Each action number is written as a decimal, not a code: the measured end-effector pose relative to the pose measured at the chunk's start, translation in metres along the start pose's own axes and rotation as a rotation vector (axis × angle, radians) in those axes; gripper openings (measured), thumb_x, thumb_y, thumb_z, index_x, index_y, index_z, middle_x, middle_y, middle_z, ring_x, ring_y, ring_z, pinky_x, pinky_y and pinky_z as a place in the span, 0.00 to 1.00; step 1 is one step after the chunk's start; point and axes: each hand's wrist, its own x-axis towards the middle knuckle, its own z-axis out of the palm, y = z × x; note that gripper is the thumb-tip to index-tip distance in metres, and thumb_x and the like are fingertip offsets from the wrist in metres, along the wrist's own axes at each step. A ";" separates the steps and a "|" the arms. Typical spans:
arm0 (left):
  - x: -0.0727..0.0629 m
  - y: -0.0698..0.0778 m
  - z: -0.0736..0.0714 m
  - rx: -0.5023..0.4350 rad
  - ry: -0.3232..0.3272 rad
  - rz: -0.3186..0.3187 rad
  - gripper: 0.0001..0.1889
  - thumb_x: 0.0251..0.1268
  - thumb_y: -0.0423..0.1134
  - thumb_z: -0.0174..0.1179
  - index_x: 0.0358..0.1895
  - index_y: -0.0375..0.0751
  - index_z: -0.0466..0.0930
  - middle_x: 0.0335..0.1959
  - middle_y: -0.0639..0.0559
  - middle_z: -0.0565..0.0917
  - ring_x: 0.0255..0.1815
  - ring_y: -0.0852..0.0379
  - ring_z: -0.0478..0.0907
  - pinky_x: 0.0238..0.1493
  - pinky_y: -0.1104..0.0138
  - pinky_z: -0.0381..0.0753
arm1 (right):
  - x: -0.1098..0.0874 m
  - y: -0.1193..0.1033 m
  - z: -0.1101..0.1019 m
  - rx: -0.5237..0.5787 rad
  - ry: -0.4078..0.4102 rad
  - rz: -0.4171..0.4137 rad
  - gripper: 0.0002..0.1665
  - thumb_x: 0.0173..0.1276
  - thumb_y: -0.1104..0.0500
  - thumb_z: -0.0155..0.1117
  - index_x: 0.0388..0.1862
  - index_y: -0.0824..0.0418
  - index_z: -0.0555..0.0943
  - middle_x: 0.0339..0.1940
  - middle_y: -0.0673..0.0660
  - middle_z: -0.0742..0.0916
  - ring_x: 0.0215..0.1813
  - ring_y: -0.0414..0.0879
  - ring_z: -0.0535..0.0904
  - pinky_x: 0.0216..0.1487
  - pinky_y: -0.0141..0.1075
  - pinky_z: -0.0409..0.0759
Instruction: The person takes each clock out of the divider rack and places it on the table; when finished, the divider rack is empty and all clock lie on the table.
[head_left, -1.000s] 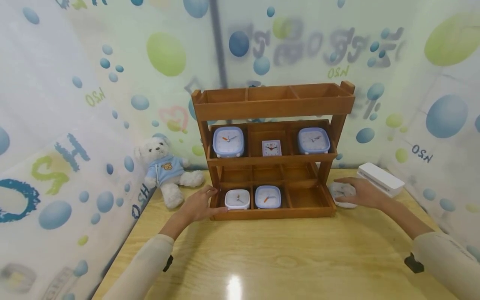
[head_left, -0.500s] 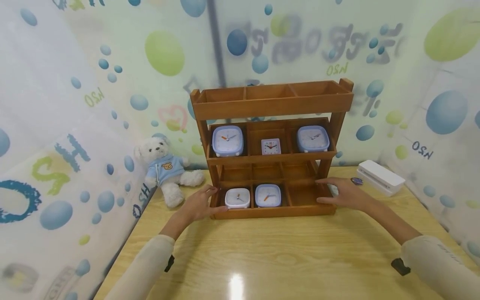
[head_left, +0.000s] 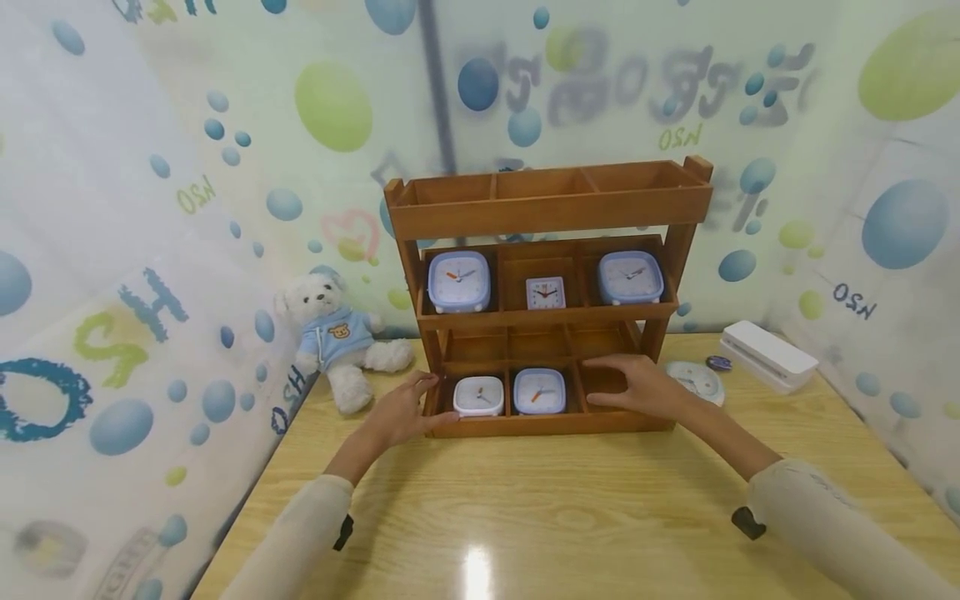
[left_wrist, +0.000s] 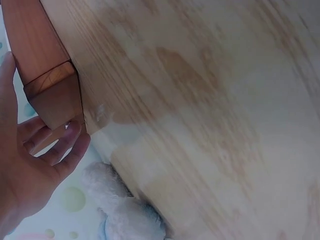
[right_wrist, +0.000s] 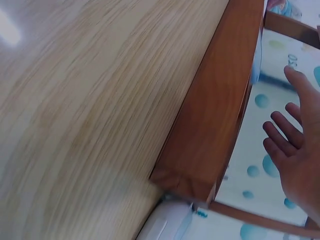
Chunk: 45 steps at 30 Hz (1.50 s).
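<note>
My left hand [head_left: 401,408] holds the lower left corner of a three-tier brown wooden rack [head_left: 551,218], thumb along the front board and fingers at the side. In the left wrist view its fingers [left_wrist: 65,150] curl by the end of the board. My right hand [head_left: 641,386] reaches over the rack's lower right compartment, holding nothing, thumb and fingers spread. Just left of its fingertips, a blue alarm clock [head_left: 540,392] stands in the lower middle compartment. A white alarm clock [head_left: 478,397] stands in the lower left one, near my left thumb.
Two larger blue clocks [head_left: 459,282] and a small square clock [head_left: 545,293] stand on the middle tier. Right of the rack lie a pale round clock [head_left: 701,381], a small dark oval item [head_left: 718,363] and a white box [head_left: 768,357]. A teddy bear [head_left: 337,337] sits left.
My right hand has let go of the pale round clock beside the rack and moved left over the lower right compartment. My left hand stays at the rack's corner.
</note>
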 end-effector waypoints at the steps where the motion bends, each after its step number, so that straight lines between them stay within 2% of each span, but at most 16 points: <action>1: -0.001 -0.001 0.001 -0.008 0.000 -0.003 0.54 0.58 0.79 0.60 0.78 0.41 0.69 0.76 0.45 0.69 0.59 0.43 0.82 0.61 0.48 0.79 | 0.003 -0.002 0.003 0.003 -0.005 -0.001 0.36 0.64 0.48 0.79 0.65 0.65 0.82 0.59 0.63 0.88 0.62 0.60 0.83 0.61 0.57 0.80; 5: -0.003 -0.003 0.004 -0.044 -0.002 -0.016 0.54 0.59 0.79 0.59 0.79 0.42 0.66 0.78 0.45 0.65 0.57 0.42 0.83 0.60 0.47 0.79 | 0.016 -0.009 0.013 0.011 -0.027 -0.008 0.35 0.65 0.47 0.78 0.66 0.64 0.82 0.60 0.63 0.87 0.63 0.60 0.83 0.61 0.56 0.80; 9: -0.005 -0.004 0.010 -0.050 0.002 -0.023 0.55 0.61 0.80 0.56 0.81 0.44 0.62 0.81 0.46 0.62 0.61 0.40 0.81 0.62 0.45 0.78 | 0.026 -0.015 0.023 0.036 -0.045 -0.006 0.34 0.66 0.49 0.78 0.66 0.64 0.82 0.61 0.63 0.87 0.63 0.61 0.82 0.61 0.56 0.80; 12: -0.005 -0.005 0.014 -0.041 0.008 -0.020 0.54 0.63 0.80 0.53 0.83 0.45 0.59 0.82 0.48 0.60 0.57 0.40 0.83 0.63 0.46 0.78 | 0.031 -0.018 0.030 0.061 -0.049 -0.014 0.33 0.66 0.50 0.78 0.65 0.66 0.82 0.60 0.63 0.87 0.62 0.61 0.82 0.60 0.57 0.80; 17: -0.007 -0.003 0.015 -0.024 0.023 -0.007 0.52 0.66 0.78 0.53 0.83 0.45 0.58 0.82 0.50 0.59 0.49 0.43 0.85 0.61 0.48 0.79 | 0.038 -0.020 0.040 0.033 -0.072 -0.045 0.34 0.67 0.49 0.77 0.66 0.66 0.82 0.63 0.61 0.86 0.65 0.58 0.81 0.63 0.53 0.79; 23: -0.008 0.001 0.014 -0.020 0.021 -0.015 0.51 0.67 0.76 0.53 0.83 0.44 0.58 0.82 0.50 0.59 0.50 0.41 0.85 0.61 0.47 0.79 | 0.045 -0.020 0.048 0.011 -0.161 -0.071 0.34 0.68 0.50 0.77 0.67 0.68 0.81 0.68 0.66 0.81 0.69 0.62 0.77 0.67 0.55 0.76; 28: -0.009 0.002 0.014 -0.026 0.029 -0.008 0.50 0.69 0.74 0.55 0.83 0.43 0.58 0.82 0.48 0.59 0.54 0.39 0.84 0.62 0.46 0.78 | 0.049 -0.020 0.050 0.014 -0.241 -0.019 0.37 0.68 0.48 0.76 0.67 0.71 0.79 0.71 0.73 0.76 0.72 0.69 0.72 0.69 0.60 0.71; 33: -0.009 0.002 0.013 -0.014 0.019 -0.018 0.50 0.69 0.74 0.54 0.83 0.44 0.57 0.83 0.50 0.58 0.56 0.39 0.83 0.63 0.47 0.77 | 0.055 -0.022 0.049 0.026 -0.248 0.002 0.38 0.66 0.48 0.78 0.66 0.70 0.79 0.71 0.74 0.76 0.72 0.68 0.72 0.71 0.60 0.70; 40: -0.011 0.003 0.011 -0.026 0.016 -0.015 0.50 0.69 0.74 0.54 0.83 0.43 0.57 0.83 0.49 0.58 0.55 0.39 0.83 0.63 0.46 0.77 | 0.059 -0.019 0.051 0.000 -0.255 0.004 0.37 0.64 0.47 0.79 0.65 0.66 0.79 0.68 0.68 0.80 0.69 0.63 0.75 0.69 0.57 0.73; 45: -0.011 0.004 0.012 -0.033 0.017 -0.014 0.50 0.69 0.75 0.54 0.83 0.43 0.58 0.82 0.50 0.59 0.56 0.39 0.83 0.63 0.46 0.77 | 0.061 -0.016 0.055 -0.012 -0.253 0.001 0.40 0.62 0.46 0.79 0.68 0.63 0.79 0.67 0.65 0.81 0.66 0.60 0.77 0.66 0.56 0.75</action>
